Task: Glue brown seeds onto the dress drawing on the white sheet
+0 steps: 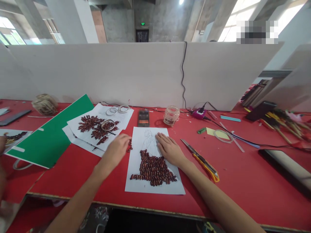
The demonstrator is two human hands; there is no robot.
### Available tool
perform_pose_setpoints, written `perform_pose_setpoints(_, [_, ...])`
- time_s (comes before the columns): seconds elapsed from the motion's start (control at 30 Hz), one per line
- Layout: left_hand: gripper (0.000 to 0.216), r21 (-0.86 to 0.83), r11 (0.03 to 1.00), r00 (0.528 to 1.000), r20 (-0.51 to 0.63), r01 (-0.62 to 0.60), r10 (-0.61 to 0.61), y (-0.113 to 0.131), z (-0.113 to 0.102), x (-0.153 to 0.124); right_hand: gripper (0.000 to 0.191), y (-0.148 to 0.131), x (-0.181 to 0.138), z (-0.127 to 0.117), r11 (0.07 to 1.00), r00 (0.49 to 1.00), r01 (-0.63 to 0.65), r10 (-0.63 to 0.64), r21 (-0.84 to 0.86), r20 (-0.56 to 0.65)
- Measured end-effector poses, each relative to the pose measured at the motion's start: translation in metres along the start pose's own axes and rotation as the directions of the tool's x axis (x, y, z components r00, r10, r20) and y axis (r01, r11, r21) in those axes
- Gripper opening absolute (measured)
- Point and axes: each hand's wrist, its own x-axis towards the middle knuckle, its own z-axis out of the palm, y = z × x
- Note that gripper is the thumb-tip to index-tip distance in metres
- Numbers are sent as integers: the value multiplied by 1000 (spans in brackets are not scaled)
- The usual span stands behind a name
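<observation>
A white sheet (143,184) with a pencilled figure lies on the red table (243,181) in front of me. Dark brown seeds (153,168) cover the figure's skirt. My right hand (170,149) lies flat on the sheet, fingers stretched out beside the seeds. My left hand (117,149) hovers at the sheet's left edge, fingertips closing near a few loose seeds (129,147); whether it pinches one is unclear.
More seed pictures (96,127) with tape rolls (108,124) lie at the left beside a green board (48,139). A yellow utility knife (202,161) lies to the right. A glass jar (171,115), a phone (143,118) and cables sit behind. Another person's hand (2,142) shows at far left.
</observation>
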Motion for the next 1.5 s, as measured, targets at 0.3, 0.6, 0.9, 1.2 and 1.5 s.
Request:
perform_pose_setpoints(0.3, [16, 95, 994, 969, 236, 57, -78, -36, -12, 41, 52, 0, 1, -1, 1000, 1000, 0, 0, 3, 8])
perform_pose_setpoints(0.6, [13, -47, 999, 988, 153, 26, -18, -26, -14, 40, 51, 0, 0, -1, 1000, 1000, 0, 0, 26, -3])
perform_pose_setpoints(0.9, [13, -472, 882, 849, 466, 1, 248, 28, 14, 57, 50, 0, -1, 2, 1000, 1000, -1, 1, 6, -21])
perform_pose_setpoints(1.2, [23, -236, 925, 629, 681, -296, 375, 49, 3, 98, 50, 0, 0, 1, 1000, 1000, 11, -11, 21, -22])
perform_pose_setpoints(1.5, [28, -30, 877, 463, 841, -479, 281, 87, 10, 115, 50, 2, 1, 0, 999, 1000, 21, -20, 33, -4])
